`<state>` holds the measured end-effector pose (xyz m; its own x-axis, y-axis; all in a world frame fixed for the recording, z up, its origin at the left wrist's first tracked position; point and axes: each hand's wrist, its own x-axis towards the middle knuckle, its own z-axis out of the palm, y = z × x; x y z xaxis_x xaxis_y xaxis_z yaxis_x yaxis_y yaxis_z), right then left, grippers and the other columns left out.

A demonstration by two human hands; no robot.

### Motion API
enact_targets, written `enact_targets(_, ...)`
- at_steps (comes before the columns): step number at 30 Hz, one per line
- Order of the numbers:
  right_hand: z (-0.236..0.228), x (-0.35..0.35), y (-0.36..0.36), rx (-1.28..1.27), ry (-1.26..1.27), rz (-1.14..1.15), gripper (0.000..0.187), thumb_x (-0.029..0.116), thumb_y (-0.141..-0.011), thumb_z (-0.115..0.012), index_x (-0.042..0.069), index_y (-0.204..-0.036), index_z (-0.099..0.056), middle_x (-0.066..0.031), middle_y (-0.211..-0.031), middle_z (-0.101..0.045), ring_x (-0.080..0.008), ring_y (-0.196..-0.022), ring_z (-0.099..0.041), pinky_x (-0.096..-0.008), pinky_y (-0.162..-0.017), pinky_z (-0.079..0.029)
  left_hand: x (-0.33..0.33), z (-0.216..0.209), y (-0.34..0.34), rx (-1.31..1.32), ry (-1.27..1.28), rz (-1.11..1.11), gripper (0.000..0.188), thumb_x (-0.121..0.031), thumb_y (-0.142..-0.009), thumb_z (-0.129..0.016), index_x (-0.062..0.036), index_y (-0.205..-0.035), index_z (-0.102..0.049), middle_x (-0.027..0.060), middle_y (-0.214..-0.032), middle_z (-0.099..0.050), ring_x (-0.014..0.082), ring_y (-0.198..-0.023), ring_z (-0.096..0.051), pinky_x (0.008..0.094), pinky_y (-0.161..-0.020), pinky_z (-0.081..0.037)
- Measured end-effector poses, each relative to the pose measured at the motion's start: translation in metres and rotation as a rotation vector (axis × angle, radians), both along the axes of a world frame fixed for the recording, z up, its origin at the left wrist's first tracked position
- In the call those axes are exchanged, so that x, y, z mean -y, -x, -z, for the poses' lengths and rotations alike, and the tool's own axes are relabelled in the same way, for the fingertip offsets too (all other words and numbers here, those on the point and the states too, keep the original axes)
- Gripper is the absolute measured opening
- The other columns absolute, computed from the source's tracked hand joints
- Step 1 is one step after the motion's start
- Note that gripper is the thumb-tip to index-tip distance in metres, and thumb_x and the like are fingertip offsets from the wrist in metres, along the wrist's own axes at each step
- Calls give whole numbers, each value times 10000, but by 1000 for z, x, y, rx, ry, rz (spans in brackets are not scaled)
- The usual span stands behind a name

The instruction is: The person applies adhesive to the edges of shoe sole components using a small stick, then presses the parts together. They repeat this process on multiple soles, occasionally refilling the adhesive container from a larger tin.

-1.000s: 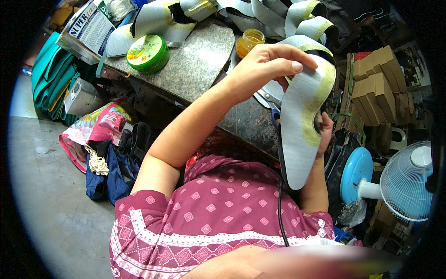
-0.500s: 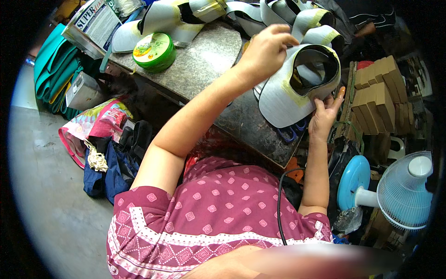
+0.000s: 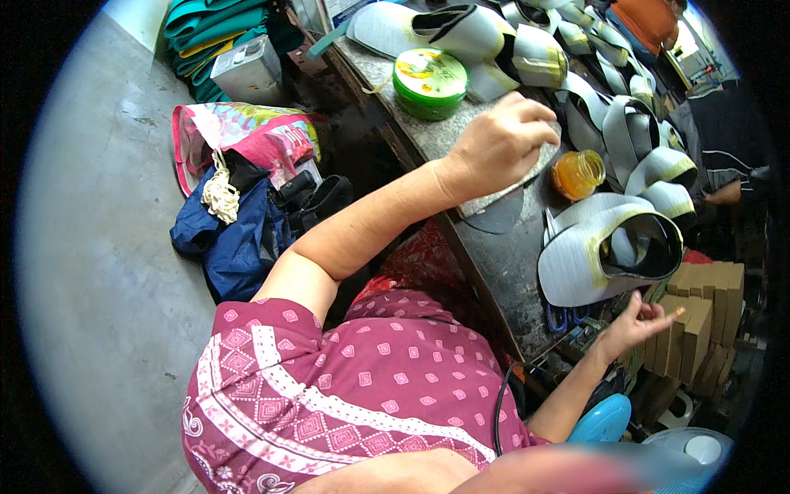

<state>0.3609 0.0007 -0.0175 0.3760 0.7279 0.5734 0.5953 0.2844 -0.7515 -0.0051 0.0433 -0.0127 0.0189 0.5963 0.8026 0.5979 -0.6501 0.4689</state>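
A pale grey shoe upper [image 3: 568,267] with yellowish glue along its edges lies at the right end of the dark table, over another like it. Beyond it stands an open jar of amber glue [image 3: 576,174]. My left hand [image 3: 498,148] is raised over the table, fingertips pinched together; a thin, dark see-through piece [image 3: 498,216] shows below it, and whether the fingers hold that is unclear. Just off the upper's near right side, my right hand [image 3: 638,329] has its fingers apart, and the index fingertip is smeared orange-yellow.
Many more grey uppers [image 3: 629,136] crowd the table's far side. A green round tub [image 3: 429,86] sits on the lighter slab; blue-handled scissors [image 3: 564,319] lie by the upper. Tan boxes [image 3: 699,321] and a blue fan [image 3: 601,418] are at right, bags [image 3: 239,239] at left.
The view has swung, so the table now appears further right. My left hand has moved left, away from the upper. My right hand has drawn off the upper, and the amber jar has come into sight.
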Motion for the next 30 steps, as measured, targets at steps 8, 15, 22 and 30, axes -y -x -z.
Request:
enact_targets(8, -44, 1, 63, 532, -217, -310, 660, 10, -867, -643, -1, -1476, -390, -115, -1221, -587, -233, -1072, -555, -380, -922, -459, -29, -39, 68, -130, -317, -694, 293, -12, -756, -725, -73, -1041, -693, 80, -1097, -622, 257, -1063, -542, 389, -954, -450)
enact_targets(15, -70, -20, 118, 812, -213, -563, 723, 38, -801, -701, 25, -1468, -424, -142, -1176, -634, -312, -1089, -579, -438, -961, -454, -84, -45, 95, -573, 392, -528, 807, -382, -686, -839, -170, -1390, -506, 193, -1409, -485, 412, -1387, -361, 650, -1165, -164)
enact_targets(22, -81, -53, 114, 914, -73, -565, 534, 170, -826, -750, 49, -1324, -599, -144, -1155, -648, -325, -1091, -584, -417, -942, -470, -137, -31, 111, -304, -22, -551, 223, -153, -808, -574, -77, -979, -694, 171, -867, -698, 360, -851, -687, 486, -775, -536)
enact_targets(30, -86, -108, 105, 1151, 235, -463, 519, 266, -770, -800, 138, -1256, -668, -83, -1236, -624, -291, -1183, -556, -411, -989, -473, -143, -56, 114, 393, -18, -173, 330, -55, -800, -721, -75, -1121, -644, 75, -930, -719, 154, -843, -675, 288, -760, -534)
